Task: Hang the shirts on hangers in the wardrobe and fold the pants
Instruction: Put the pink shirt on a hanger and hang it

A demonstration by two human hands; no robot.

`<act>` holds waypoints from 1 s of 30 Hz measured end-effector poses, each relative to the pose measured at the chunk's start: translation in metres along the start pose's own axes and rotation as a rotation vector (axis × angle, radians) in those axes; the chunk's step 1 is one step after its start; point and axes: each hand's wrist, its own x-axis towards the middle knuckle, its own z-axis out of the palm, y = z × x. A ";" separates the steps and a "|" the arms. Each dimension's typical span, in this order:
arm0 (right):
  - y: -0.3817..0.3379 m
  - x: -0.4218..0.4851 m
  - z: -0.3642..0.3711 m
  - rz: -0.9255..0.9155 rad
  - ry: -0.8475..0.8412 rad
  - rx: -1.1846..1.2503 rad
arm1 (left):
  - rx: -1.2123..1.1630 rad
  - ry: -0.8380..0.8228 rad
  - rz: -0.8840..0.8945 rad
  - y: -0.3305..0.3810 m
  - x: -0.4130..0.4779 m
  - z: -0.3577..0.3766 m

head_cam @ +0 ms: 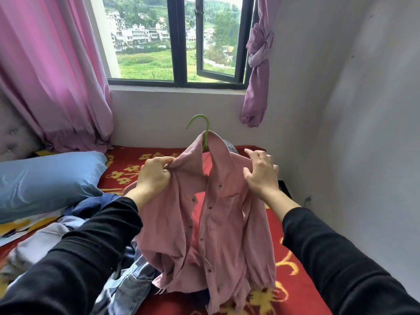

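**Finding: pink shirt (216, 214) on green hanger (201, 123)**

Head view: the pink shirt is held up at scene centre, above the red bed cover (295, 242). Its left-side shoulder is pinched by the left hand (154, 175). The right hand (261, 175) is laid on the right-side shoulder, fingers half extended; a grip cannot be confirmed.

Soft matt pink ribbed-cloth button shirt (218, 214), glossy green plastic hanger hook (200, 123), fuzzy red flowered cloth bed blanket (302, 280).
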 end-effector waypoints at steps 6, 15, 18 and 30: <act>-0.048 0.037 -0.033 -0.139 0.100 -0.131 | -0.088 0.062 0.185 0.029 0.025 -0.039; -0.071 0.095 -0.118 -0.064 0.396 -0.027 | -0.037 0.143 0.028 0.016 0.084 -0.111; -0.068 0.093 -0.113 0.003 0.337 -0.006 | -0.183 0.116 -0.010 0.000 0.082 -0.112; -0.117 0.136 -0.147 -0.070 0.409 0.129 | 0.014 0.362 0.192 0.013 0.116 -0.184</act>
